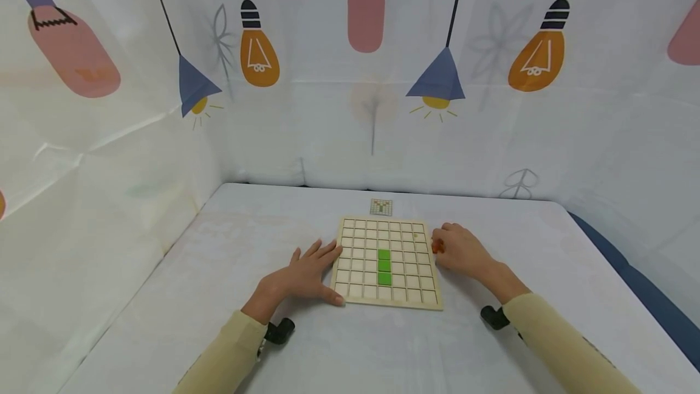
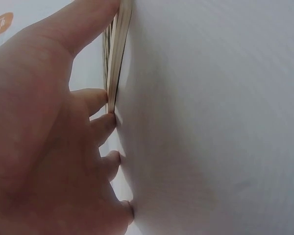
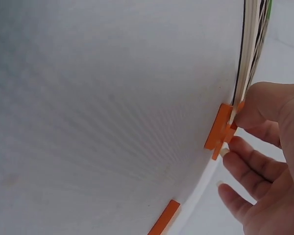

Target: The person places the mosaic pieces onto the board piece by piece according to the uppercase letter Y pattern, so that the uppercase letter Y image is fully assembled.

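Observation:
A square wooden grid board [image 1: 355, 291] lies flat on the table, with three green tiles [image 1: 384, 264] in a column on it. My left hand [image 1: 306, 272] is spread with straight fingers at the board's left edge, the thumb by its near left corner. In the left wrist view two fingertips touch the board's side [image 2: 118, 54]. Beside the board's right edge, my right hand [image 1: 459, 249] has thumb and fingers curled at some orange tiles [image 3: 218, 128], seemingly pinching one. Another orange tile [image 3: 164, 218] lies apart on the table in the right wrist view.
Just beyond the board's far edge lies a small card [image 1: 381, 207] printed with a coloured grid pattern. The white table [image 1: 262, 217] meets a lamp-patterned curtain [image 1: 328, 126] at the back and left. Something blue [image 1: 629, 266] shows past the right edge.

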Tool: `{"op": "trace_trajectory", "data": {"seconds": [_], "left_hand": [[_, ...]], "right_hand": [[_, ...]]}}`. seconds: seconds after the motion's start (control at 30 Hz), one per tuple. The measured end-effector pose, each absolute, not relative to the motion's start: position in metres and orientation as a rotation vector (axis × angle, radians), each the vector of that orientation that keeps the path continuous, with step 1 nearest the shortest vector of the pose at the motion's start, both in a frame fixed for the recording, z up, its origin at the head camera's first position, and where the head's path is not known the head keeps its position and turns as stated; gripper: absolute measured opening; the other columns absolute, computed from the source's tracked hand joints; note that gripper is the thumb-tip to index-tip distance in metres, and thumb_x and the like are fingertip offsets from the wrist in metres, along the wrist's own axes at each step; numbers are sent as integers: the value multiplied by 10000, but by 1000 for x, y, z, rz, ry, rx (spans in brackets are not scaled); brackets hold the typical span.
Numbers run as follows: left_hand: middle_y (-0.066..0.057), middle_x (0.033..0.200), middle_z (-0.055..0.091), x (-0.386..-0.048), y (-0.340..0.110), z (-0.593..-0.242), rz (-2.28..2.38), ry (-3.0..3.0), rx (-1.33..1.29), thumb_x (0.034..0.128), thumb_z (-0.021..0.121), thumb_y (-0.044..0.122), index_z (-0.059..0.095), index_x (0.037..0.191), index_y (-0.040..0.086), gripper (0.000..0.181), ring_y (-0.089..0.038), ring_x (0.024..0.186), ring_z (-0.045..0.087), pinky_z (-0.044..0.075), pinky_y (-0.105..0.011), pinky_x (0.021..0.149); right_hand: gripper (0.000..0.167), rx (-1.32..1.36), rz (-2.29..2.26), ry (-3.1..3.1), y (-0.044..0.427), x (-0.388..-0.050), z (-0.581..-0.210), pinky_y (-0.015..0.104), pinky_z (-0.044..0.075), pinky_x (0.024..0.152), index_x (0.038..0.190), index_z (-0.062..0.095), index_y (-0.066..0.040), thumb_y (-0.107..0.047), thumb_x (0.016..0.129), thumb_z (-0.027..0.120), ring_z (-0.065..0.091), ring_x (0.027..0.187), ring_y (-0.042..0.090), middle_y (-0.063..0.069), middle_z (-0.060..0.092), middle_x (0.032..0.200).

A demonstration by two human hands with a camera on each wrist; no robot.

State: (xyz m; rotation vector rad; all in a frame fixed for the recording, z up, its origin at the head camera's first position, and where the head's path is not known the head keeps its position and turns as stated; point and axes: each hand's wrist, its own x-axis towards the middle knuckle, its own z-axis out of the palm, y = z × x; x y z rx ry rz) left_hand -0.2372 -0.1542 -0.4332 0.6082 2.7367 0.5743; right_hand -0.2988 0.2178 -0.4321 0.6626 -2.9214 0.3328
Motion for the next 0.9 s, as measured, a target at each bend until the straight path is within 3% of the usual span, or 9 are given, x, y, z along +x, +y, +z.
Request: {"op": "trace_trajectory", "data": {"seconds": [0.9], "left_hand": [[-5,1685,149,-234,-154,-430,578,2741,614,736,783,638,214,1603,210,1123,-340,1567,42,47,-709,1176]], "right_hand": [[139,804,476,-2853,180,-305,-433,302,408,691,813,617,-139,-10,777,655,467,775,168,-2,566,822]]}}
